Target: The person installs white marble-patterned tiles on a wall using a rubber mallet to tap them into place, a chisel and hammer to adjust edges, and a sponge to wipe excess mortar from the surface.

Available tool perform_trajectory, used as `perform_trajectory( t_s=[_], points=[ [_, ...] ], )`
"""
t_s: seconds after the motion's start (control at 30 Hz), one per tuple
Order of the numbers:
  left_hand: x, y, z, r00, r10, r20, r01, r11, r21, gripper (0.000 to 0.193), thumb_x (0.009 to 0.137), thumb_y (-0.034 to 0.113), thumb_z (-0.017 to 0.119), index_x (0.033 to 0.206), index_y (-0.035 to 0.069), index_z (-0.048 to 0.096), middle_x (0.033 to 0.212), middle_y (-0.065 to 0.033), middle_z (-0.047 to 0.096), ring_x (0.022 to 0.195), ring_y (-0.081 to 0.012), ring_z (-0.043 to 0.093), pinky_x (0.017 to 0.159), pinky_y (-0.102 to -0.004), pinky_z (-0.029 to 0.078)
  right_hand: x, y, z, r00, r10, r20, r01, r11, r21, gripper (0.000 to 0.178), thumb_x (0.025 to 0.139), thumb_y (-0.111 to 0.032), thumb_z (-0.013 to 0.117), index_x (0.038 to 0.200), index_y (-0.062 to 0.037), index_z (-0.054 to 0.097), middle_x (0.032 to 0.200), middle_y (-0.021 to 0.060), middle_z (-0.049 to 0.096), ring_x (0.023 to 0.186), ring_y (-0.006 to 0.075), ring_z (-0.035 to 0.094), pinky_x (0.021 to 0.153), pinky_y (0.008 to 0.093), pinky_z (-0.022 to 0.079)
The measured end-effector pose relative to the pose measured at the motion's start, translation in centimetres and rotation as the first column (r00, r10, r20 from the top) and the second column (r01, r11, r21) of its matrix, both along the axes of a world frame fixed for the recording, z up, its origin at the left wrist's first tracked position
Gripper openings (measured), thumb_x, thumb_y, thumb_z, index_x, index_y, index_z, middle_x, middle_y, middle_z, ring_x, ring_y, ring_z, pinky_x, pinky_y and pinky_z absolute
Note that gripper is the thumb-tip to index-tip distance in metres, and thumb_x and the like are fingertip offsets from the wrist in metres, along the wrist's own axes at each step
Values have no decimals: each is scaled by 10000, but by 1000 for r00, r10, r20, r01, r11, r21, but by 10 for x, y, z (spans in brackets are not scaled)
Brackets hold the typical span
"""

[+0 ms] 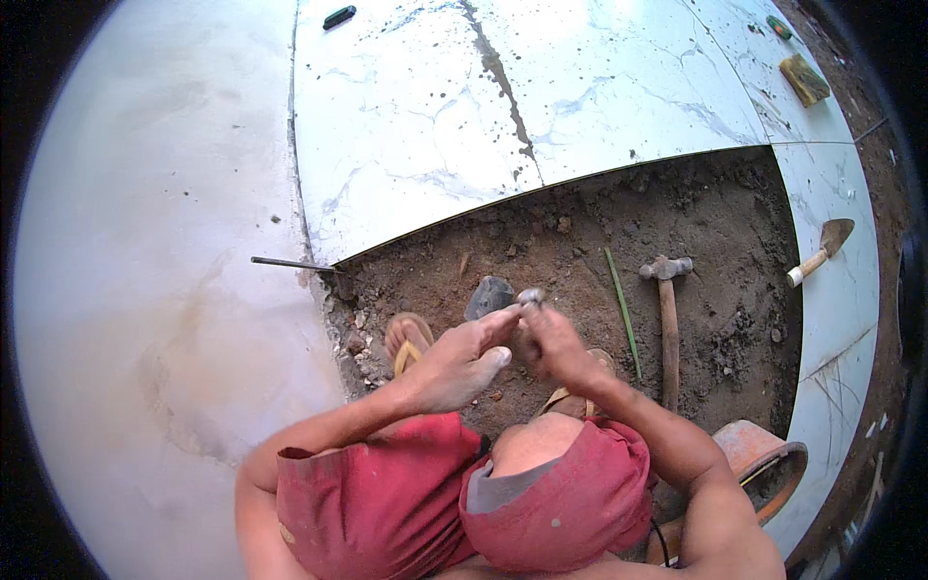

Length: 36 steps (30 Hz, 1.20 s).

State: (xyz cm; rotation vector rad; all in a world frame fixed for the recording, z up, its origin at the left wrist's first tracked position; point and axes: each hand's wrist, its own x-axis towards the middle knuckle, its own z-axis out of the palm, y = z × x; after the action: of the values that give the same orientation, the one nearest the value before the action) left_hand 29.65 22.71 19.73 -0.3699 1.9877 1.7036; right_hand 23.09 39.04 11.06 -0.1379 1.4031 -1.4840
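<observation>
The head view looks down on a bare patch of brown soil (696, 222) bordered by white marble-patterned tiles (416, 116), with a smooth pale floor (174, 271) at the left. The left hand (456, 365) has its fingers stretched out and released, the tips just beside or against the other hand; which of the two cannot be told. The right hand (558, 346), blurred, has its fingers curled around a small silver metal piece with a rounded end (531, 296), most of it hidden in the grip, above the soil. Near the left fingertips, a dark grey angular stone (489, 298) lies on the soil. To the right lie a thin green strip (622, 307) and a steel-headed hammer with a wooden handle (668, 324). A pointed trowel with a pale handle (822, 253) rests on the right-hand tiles; an orange rounded bucket (749, 447) is tilted beside the right arm. A thin dark metal rod (290, 262) spans the pale floor's edge.
</observation>
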Motion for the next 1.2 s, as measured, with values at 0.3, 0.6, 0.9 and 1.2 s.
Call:
perform_trajectory(
  t_s=[0.3, 0.6, 0.9, 1.2],
  points=[
    [-86, 30, -8, 892, -440, -106, 411, 885, -218, 648, 843, 136, 537, 1412, -21, 268, 946, -327, 606, 855, -349, 637, 787, -420, 484, -92, 156, -90, 545, 82, -834, 666, 562, 490, 425, 909, -242, 504, 1251, 11, 492, 1192, 239, 547, 1118, 415, 505, 963, 443, 394],
    [-226, -22, 19, 588, -198, -784, -233, 887, -398, 703, 899, 218, 559, 1434, -56, 194, 1479, -306, 186, 1407, -390, 130, 1147, -436, 133, -22, 97, -67, 379, 168, -910, 593, 711, 378, 416, 777, -84, 620, 1185, -42, 547, 1138, 174, 563, 1088, 342, 521, 958, 430, 398],
    [-158, -279, -209, 958, -36, -283, -270, 203, -941, 750, 922, 476, 422, 1469, 18, 190, 1537, -191, 143, 1427, -333, 101, 1129, -532, 12, 65, 37, -72, 629, 443, -639, 155, 734, 662, 452, 775, -266, 706, 1154, -71, 557, 991, 133, 601, 930, 323, 567, 845, 438, 413],
    [-192, -293, -186, 953, 144, -267, -300, 329, -895, 756, 913, 485, 406, 1463, 9, 201, 1522, -214, 172, 1423, -364, 90, 1120, -564, 41, -49, 17, -7, 845, 300, -443, -7, 834, 551, 267, 851, -241, 623, 1026, -43, 583, 842, 139, 624, 755, 219, 611, 695, 356, 478]
  ],
)
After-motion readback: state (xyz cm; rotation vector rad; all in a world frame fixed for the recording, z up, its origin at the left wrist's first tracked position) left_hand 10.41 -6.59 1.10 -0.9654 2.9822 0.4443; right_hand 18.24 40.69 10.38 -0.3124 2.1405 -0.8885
